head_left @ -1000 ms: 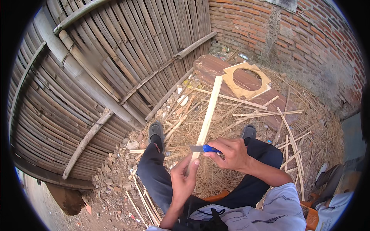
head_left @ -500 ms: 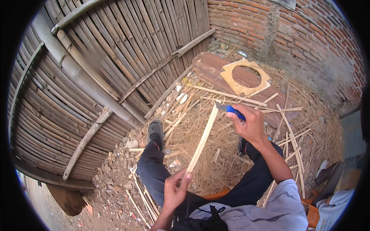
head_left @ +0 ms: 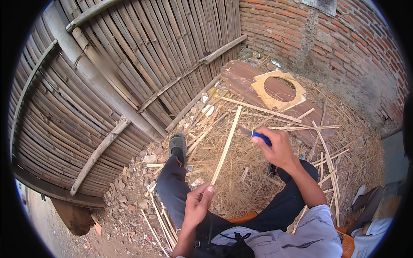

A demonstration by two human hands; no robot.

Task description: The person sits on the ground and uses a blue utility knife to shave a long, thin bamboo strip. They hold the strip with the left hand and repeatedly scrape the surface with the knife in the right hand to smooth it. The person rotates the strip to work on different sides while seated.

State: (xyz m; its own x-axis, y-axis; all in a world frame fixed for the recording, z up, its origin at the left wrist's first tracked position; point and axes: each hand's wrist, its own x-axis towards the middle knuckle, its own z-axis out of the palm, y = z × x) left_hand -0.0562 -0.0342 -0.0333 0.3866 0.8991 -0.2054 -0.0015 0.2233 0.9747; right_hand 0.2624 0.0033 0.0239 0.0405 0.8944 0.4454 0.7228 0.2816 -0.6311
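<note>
Honestly, we can't read any text here; the pale plate (head_left: 322,6) on the brick wall (head_left: 279,32) is too small for us.

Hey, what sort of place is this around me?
Probably an outdoor yard corner used as a rough work spot. A bamboo fence stands on the left, a brick wall at the far right, and straw-like scraps litter the rubble-strewn dirt ground.

The person wears a pale shirt (head_left: 297,236) streaked with dark, vein-like lines, its short right sleeve (head_left: 319,219) ending near the elbow. A black cord (head_left: 241,236) loops at the waist above dark navy trousers (head_left: 172,187); the left shoe (head_left: 177,141) is grey and round-toed.
</note>
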